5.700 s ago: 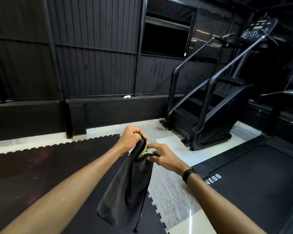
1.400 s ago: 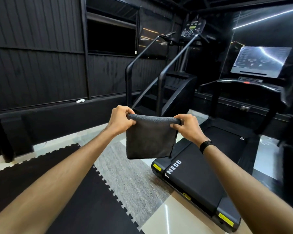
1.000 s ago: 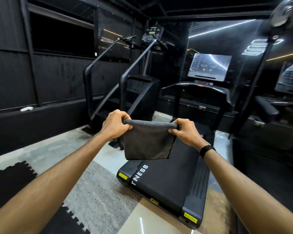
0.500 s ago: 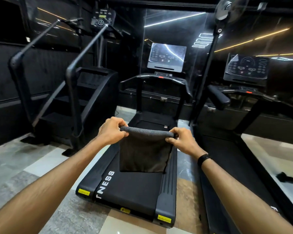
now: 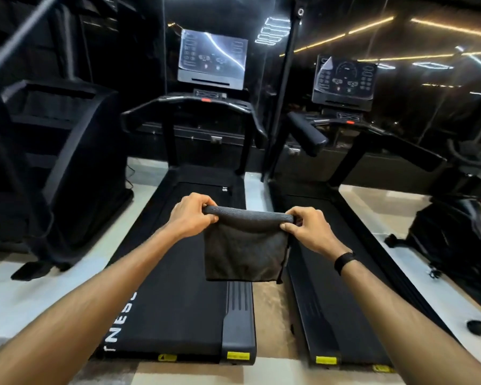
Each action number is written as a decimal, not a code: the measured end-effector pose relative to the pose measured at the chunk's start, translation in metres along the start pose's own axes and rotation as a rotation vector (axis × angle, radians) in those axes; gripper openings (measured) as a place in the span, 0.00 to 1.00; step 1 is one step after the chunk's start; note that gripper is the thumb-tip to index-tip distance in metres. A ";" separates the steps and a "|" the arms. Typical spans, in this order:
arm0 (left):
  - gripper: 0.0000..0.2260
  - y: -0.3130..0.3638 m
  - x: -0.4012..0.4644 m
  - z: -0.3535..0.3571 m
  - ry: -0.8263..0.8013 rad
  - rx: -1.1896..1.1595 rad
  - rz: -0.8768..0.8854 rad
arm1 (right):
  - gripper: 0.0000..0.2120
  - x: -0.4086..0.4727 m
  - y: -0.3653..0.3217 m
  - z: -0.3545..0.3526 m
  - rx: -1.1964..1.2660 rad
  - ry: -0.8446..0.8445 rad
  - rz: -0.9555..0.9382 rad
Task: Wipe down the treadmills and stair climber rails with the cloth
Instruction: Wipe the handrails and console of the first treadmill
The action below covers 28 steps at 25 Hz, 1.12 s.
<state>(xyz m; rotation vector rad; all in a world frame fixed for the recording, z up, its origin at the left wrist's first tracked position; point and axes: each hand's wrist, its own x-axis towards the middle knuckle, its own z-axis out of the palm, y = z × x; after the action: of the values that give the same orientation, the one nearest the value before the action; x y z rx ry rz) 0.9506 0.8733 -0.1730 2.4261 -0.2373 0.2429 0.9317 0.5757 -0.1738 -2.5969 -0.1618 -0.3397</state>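
Between both hands, w/ treadmills below, hangs one dark cloth (image 5: pixel 245 245); left hand (image 5: pixel 190 215) and right hand (image 5: pixel 307 229) each pinch a top corner, fingers curled round its rolled edge; it looks soft, light, floppy, so hold it bunched in one palm to wipe; I count two treadmills (image 5: pixel 178 287) (image 5: pixel 342 301), one stair climber (image 5: pixel 56 151) at left.

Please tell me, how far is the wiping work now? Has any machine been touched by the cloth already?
Done: the cloth looks folded, ready to use. In hand: the left hand and right hand grip its top edge, holding it in the air above the near treadmill; it touches no machine. Left: both treadmills, including the right treadmill, and the stair climber rails.
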 end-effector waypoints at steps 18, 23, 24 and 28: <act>0.04 0.076 0.214 0.145 0.013 0.194 0.103 | 0.04 0.192 0.208 -0.037 0.139 -0.015 -0.045; 0.04 0.072 0.262 0.165 -0.010 0.277 0.117 | 0.05 0.229 0.240 -0.013 0.177 -0.041 -0.031; 0.04 0.071 0.271 0.168 -0.018 0.285 0.121 | 0.05 0.236 0.245 -0.009 0.182 -0.048 -0.028; 0.04 0.063 0.311 0.187 -0.030 0.268 0.138 | 0.04 0.271 0.260 -0.009 0.147 -0.055 -0.034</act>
<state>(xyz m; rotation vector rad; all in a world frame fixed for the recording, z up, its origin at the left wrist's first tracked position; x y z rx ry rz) 1.2571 0.6713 -0.2015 2.6831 -0.4092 0.3181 1.2366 0.3606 -0.2168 -2.4611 -0.2411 -0.2587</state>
